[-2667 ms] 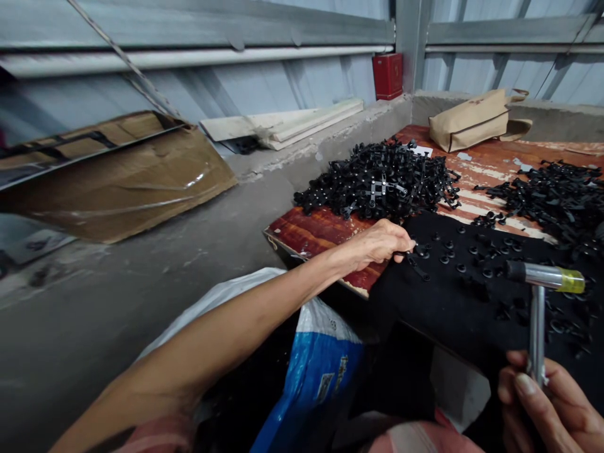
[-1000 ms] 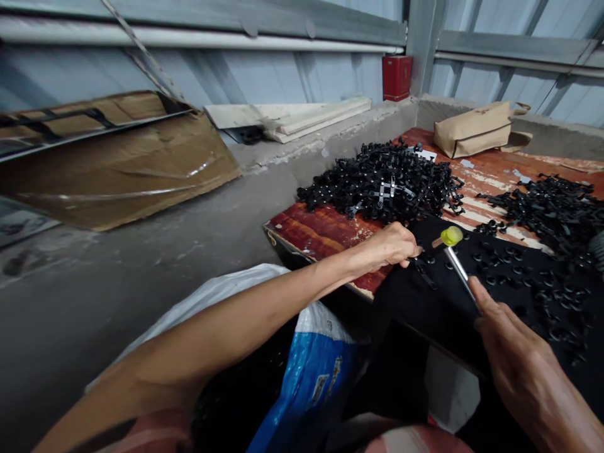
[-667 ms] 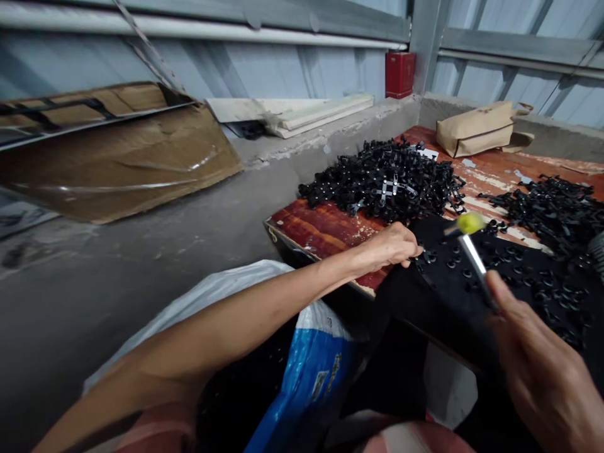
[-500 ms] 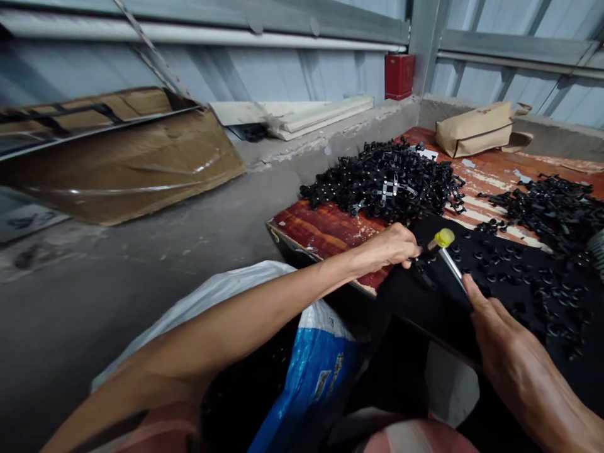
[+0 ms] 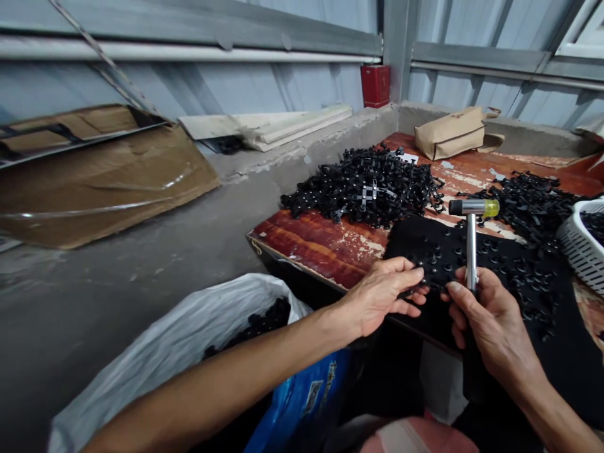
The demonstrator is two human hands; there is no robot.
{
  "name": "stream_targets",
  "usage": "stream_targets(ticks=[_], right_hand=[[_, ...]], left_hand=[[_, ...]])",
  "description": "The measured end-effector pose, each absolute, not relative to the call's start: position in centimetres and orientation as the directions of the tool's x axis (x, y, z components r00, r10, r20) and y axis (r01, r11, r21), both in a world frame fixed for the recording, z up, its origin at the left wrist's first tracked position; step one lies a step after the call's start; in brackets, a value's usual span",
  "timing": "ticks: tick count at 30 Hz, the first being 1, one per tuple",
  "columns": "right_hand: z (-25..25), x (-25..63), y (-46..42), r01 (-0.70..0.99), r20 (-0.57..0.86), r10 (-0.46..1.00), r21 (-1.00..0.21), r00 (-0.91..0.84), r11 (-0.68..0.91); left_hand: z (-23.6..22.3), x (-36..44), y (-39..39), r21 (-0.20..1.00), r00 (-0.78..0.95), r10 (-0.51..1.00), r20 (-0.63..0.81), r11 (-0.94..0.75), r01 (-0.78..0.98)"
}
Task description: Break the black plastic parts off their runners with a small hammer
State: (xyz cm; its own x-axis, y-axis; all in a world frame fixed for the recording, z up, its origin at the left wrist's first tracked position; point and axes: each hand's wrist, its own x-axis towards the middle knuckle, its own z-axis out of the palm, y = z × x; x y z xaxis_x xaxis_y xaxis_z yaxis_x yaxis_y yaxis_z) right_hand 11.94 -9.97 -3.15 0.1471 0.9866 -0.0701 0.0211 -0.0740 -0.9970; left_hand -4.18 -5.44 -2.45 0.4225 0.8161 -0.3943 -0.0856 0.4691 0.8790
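Note:
My right hand (image 5: pixel 486 308) is wrapped round the metal handle of a small two-faced mallet (image 5: pixel 472 245). The mallet stands upright, its black face to the left and yellow face to the right. Its thumb and forefinger also reach towards a small black linkage part (image 5: pixel 421 283), though I cannot tell whether they touch it. My left hand (image 5: pixel 389 289) pinches that part between thumb and fingers, hiding much of it. Both hands are over the front edge of a black mat (image 5: pixel 415 236), on which many small black round pieces (image 5: pixel 531 296) lie.
A heap of black linkages (image 5: pixel 363 185) lies on the worn red table (image 5: pixel 311 242), and another pile (image 5: pixel 533 204) is at right. A white basket (image 5: pixel 585 251) stands far right, a tan bag (image 5: pixel 450 133) behind. An open white-and-blue sack (image 5: pixel 174 333) sits below my left arm.
The mallet has been raised off the part and swung upright. My left hand has turned and drawn back with the part, and my right hand has come closer to it. The view has shifted right.

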Motion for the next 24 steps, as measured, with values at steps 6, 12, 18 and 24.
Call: stream_targets(ticks=[6,12,18,24], right_hand=[[-2.9,12.9,-10.4,0.088,-0.048,0.999,-0.995,0.023,-0.05],[-2.5,12.6,-10.0,0.156,0.005,1.0,-0.988,0.016,0.002],[-2.9,14.3,-11.6,0.176,0.023,0.975,-0.984,0.222,-0.017],[-3.9,15.3,-14.3,0.073,-0.06,0.946,-0.994,0.318,-0.088]], left_hand=[[-1.3,-6.3,-4.2,0.963,0.343,0.939,0.005,-0.097,0.253],[-0.7,-5.3,-2.3,0.962,0.772,0.574,-0.272,0.17,0.212],[-1.5,-4.5,-0.3,0.951,0.551,0.776,-0.308,0.271,0.15],[-1.7,-3.5,1.7,0.924,0.461,0.803,-0.379,0.3,0.237]])
